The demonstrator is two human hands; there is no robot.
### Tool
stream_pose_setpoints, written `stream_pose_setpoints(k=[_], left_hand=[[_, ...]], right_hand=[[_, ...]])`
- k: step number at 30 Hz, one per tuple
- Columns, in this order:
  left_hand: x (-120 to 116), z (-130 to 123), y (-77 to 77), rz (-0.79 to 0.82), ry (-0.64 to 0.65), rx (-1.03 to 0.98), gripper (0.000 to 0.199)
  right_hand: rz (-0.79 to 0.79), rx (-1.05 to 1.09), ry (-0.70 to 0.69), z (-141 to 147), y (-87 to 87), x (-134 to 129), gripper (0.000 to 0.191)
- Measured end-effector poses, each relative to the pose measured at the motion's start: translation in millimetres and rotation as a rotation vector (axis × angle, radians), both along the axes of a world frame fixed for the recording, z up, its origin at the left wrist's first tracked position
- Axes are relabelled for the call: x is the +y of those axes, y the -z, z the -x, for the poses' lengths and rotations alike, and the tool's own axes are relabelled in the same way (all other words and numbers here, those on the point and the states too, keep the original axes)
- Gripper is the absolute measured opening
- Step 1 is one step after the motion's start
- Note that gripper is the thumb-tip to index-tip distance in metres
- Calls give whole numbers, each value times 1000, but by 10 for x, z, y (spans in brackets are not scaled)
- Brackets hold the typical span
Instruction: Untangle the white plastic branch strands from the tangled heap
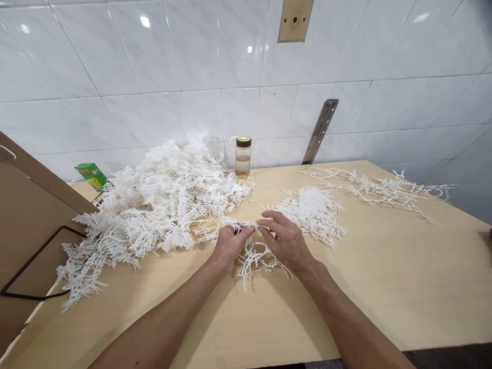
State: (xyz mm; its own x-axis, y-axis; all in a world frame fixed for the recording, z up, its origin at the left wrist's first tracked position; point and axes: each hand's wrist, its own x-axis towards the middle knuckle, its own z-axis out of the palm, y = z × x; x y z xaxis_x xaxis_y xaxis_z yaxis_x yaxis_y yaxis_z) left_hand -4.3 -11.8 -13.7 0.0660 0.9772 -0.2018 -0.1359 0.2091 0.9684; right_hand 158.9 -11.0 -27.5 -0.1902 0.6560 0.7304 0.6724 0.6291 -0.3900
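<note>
Lidded bottle (pixel 243 160): landmark. Left of it: large heap of white artificial sprigs (pixel 165 197), apparently unworked. Right: pile of sprig tips (pixel 312 214), bare stems (pixel 378 191), apparently done. Before it: white sprig (pixel 239 224) in left hand's (pixel 229 243) pinching grip; right hand's (pixel 285 237) grip, cannot tell.

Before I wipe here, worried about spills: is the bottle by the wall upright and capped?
Upright and capped: the bottle stands vertically, lid on top; its tightness, I cannot tell.
</note>
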Motion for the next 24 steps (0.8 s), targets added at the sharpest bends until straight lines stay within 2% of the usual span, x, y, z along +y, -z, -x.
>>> stream_pose_setpoints(k=[4,8,12,16,19,21,24], left_hand=[[-10,3,-31,24,24,-9,48],[-31,-2,-64,33,59,21,49],[-50,-14,-48,38,90,70,45],[-37,-20,-2,28,92,25,47],[-2,-12,25,53,53,6,48],[19,-4,34,75,45,-11,46],[30,5,32,92,45,-44,44]], right_hand=[[-2,14,-16,-32,-4,7,18],[33,1,45,15,-8,-16,17],[66,24,218,6,38,18,15],[141,170,470,-207,53,107,8],[216,273,552,-341,8,117,17],[300,336,474,-326,-38,77,24],[558,366,183,-165,-110,-22,33]])
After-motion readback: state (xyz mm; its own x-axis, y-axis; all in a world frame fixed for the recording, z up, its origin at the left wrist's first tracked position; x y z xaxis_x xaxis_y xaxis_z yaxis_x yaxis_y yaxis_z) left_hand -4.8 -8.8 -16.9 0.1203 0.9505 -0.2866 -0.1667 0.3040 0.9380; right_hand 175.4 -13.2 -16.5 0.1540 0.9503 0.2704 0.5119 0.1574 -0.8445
